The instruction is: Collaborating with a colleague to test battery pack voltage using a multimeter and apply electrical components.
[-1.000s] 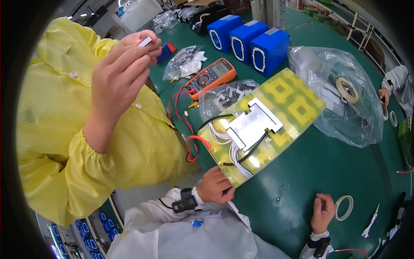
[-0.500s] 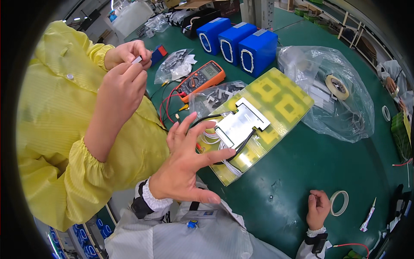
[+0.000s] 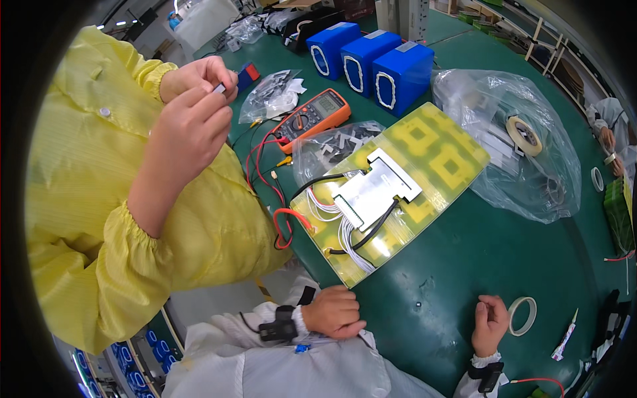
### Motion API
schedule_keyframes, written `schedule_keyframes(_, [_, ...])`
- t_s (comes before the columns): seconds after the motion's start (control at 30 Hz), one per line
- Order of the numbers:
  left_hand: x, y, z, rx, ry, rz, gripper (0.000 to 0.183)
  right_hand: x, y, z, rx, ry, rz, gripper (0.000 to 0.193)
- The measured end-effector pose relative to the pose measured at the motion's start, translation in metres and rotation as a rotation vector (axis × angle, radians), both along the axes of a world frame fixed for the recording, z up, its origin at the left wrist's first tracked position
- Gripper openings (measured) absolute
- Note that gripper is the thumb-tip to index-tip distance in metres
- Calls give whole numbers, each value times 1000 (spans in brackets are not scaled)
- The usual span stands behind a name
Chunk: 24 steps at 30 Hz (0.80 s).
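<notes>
My left hand (image 3: 335, 313) rests at the table's near edge, fingers curled in and nothing visible in it. Just beyond it lies a flat yellow-green battery pack (image 3: 434, 192) with a white-and-silver circuit module (image 3: 378, 189) on top. White wires (image 3: 348, 242) and black cables (image 3: 379, 224) run from the module across the pack. My right hand (image 3: 490, 326) lies on the table at the right, loosely closed with nothing seen in it. Beside it stands a roll of pale tape (image 3: 523, 316), apart from the fingers.
At left a co-worker in yellow pinches a small pale piece (image 3: 219, 87). An orange multimeter (image 3: 312, 119), bags of small parts (image 3: 332, 147) and three blue battery packs (image 3: 401, 76) lie farther off. At right are a large plastic bag (image 3: 557, 179) and a small tube (image 3: 564, 337).
My left hand has drawn back from above the battery pack to the table's edge, its spread fingers now curled. My right hand has stayed beside the tape roll.
</notes>
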State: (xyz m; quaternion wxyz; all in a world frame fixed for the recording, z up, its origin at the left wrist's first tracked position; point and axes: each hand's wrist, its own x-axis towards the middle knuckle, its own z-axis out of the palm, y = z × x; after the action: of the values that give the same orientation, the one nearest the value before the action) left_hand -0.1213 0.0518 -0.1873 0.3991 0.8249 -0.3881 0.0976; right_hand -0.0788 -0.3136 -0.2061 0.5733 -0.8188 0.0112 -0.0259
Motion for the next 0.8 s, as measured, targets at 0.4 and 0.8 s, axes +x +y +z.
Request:
schedule_keyframes(0.4, [4, -20, -12, 222, -45, 344, 31, -2, -1, 3, 23, 41, 31, 10])
schedule_keyframes(0.8, [3, -21, -17, 188, -131, 380, 27, -5, -15, -15, -17, 4, 15, 9])
